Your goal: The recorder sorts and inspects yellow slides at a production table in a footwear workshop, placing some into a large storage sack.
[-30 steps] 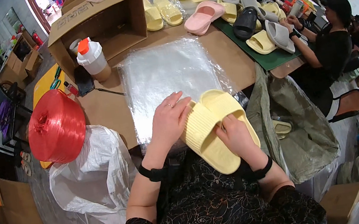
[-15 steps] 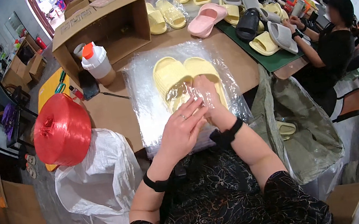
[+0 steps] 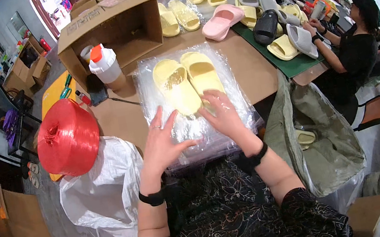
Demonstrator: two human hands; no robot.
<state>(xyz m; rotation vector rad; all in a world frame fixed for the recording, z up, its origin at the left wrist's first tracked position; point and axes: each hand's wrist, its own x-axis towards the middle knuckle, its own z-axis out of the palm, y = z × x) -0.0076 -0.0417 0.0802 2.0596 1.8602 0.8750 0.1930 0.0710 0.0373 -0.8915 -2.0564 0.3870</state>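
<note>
A pair of pale yellow slippers, the left slipper [image 3: 170, 73] and the right slipper [image 3: 201, 72], lies side by side with heels toward me. Shiny clear plastic covers at least part of them, and beneath is a stack of clear plastic bags [image 3: 237, 91]. My left hand [image 3: 160, 143] is open, fingers spread over the plastic just short of the left slipper's heel. At the right slipper's heel, my right hand [image 3: 222, 115] is also open, its fingers spread and touching the plastic there. Neither hand grips anything.
An open cardboard box [image 3: 109, 29] and a white bottle with an orange cap [image 3: 105, 67] stand beyond. A red twine roll [image 3: 67, 138] sits left. More slippers, including a pink slipper [image 3: 222, 21], lie on the right, where a co-worker [image 3: 355, 38] handles some. An open green sack [image 3: 328, 145] hangs nearby.
My right hand has drawn back from inside the right slipper to its heel. My left hand has moved left and nearer me, and its fingers have spread. The slippers have shifted and straightened slightly.
</note>
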